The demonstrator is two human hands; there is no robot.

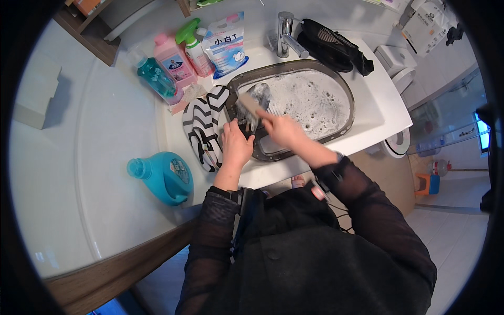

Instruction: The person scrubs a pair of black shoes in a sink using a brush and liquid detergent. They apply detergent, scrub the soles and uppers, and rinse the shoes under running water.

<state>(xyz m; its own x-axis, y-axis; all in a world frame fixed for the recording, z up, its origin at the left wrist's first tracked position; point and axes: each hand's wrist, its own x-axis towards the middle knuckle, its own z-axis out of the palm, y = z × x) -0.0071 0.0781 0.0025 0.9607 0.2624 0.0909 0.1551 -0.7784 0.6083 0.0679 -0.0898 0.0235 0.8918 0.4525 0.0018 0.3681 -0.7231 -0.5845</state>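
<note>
My right hand (286,132) grips a scrubbing brush (250,104) with a pale back. Its bristles are against a dark, sudsy shoe (260,92) at the left end of a grey-brown plastic basin (349,118). With its fingers on the shoe's near end, my left hand (237,145) holds it at the basin's rim. The brush and both hands partly hide the shoe, and the brush is blurred. White foamy water (311,98) fills much of the basin. Left of it lies black-and-white zigzag-patterned footwear (201,130), close beside my left hand.
The basin sits in a white washbasin (388,106) under a chrome faucet (285,35). Black footwear (330,47) lies behind right. A detergent pouch (226,45), spray bottle (195,49), pink bottle (173,59) and teal bottle (157,78) stand behind left. A turquoise jug (167,179) is near left.
</note>
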